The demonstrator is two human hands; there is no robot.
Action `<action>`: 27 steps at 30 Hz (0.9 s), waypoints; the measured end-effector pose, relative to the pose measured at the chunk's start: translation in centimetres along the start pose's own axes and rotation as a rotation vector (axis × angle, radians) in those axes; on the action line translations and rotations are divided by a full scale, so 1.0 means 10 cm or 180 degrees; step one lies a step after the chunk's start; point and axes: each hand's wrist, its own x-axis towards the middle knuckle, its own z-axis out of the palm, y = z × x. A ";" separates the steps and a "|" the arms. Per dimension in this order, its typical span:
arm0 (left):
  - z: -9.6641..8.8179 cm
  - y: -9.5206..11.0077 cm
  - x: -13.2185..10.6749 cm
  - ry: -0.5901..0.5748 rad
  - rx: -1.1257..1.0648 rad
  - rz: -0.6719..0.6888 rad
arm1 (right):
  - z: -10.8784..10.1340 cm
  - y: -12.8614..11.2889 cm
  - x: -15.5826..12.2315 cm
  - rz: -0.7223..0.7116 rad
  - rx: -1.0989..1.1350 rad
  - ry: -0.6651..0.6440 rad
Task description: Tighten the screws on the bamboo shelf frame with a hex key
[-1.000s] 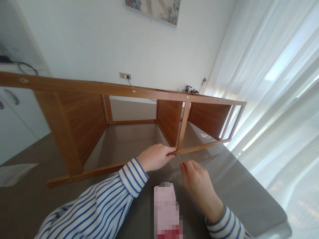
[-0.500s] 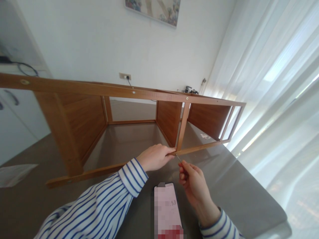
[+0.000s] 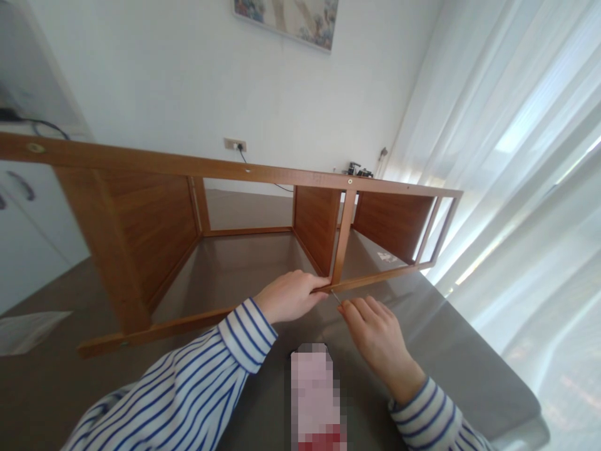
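A brown wooden shelf unit [image 3: 225, 168] lies on its side on the grey table, its open frame towards me. My left hand [image 3: 288, 295] grips its lower rail [image 3: 375, 276] where an upright crosspiece [image 3: 344, 235] meets it, with fingers and thumb on either side of the wood. My right hand [image 3: 375, 332] is closed just right of and below that joint. Pinched in it is a thin metal tool, apparently a hex key [image 3: 336, 297], whose tip reaches the rail at the joint. The tool's other end is hidden by my fingers.
In front of me a phone [image 3: 314, 388] lies on the grey table [image 3: 446, 351]. A clear plastic bag [image 3: 30, 332] is at the left. White curtains [image 3: 530, 188] hang at the right, and a white cabinet [image 3: 37, 232] stands at the left.
My right hand has rolled over so its back faces up, still holding the hex key at the joint. The left hand keeps its place on the rail.
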 end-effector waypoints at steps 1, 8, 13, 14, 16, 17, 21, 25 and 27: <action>0.00 0.00 0.00 -0.0013 -0.0006 0.0016 | -0.01 0.00 0.01 -0.0149 -0.0191 0.0003; 0.02 -0.03 0.01 -0.0022 -0.0048 0.0185 | 0.11 -0.12 -0.01 0.0223 -0.0172 0.0074; 0.02 -0.04 0.01 -0.0026 -0.0106 0.0182 | 0.21 -0.25 -0.02 0.1444 0.0993 0.0000; 0.01 -0.03 0.00 -0.0035 -0.0110 0.0185 | 0.21 -0.28 -0.01 0.1740 0.1318 -0.0015; 0.01 -0.03 0.00 -0.0046 -0.0109 0.0190 | 0.22 -0.33 0.02 0.2294 0.1963 -0.0030; 0.02 -0.03 0.00 -0.0047 -0.0106 0.0189 | 0.23 -0.36 0.03 0.2539 0.2280 -0.0022; 0.04 -0.05 0.01 -0.0054 -0.0094 0.0148 | 0.24 -0.45 0.11 0.3377 0.3763 0.0157; 0.05 -0.06 0.02 -0.0038 -0.0096 0.0126 | 0.22 -0.52 0.20 0.3915 0.4814 0.0392; 0.04 -0.05 0.01 -0.0035 -0.0097 0.0107 | 0.20 -0.55 0.24 0.4114 0.5170 0.0487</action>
